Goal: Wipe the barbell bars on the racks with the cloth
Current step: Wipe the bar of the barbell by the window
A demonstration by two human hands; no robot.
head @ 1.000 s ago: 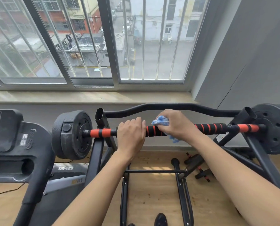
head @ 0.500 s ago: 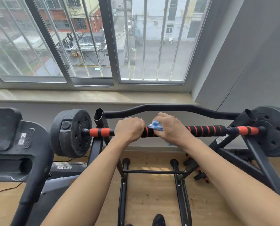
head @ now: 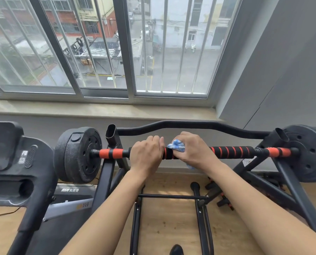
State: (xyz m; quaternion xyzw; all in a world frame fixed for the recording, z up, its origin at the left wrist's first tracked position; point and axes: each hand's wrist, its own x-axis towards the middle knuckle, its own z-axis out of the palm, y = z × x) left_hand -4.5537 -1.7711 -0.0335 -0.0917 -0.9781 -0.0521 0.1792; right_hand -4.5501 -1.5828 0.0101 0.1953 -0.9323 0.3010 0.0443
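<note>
While my left hand (head: 147,153) grips the black-and-orange striped foam barbell bar (head: 230,152) on the black steel rack (head: 105,173), my right hand (head: 194,150) clamps the crumpled blue-and-white cloth (head: 176,145) against it; the treadmill label (head: 70,190) is unreadable.

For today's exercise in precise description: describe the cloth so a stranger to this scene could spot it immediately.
Start at the big window, then drop to the black and orange barbell bar lying across the rack below it. Two hands grip the bar's middle; the cloth is bunched under the right hand. It is the only blue and white thing among the black gear.
</note>
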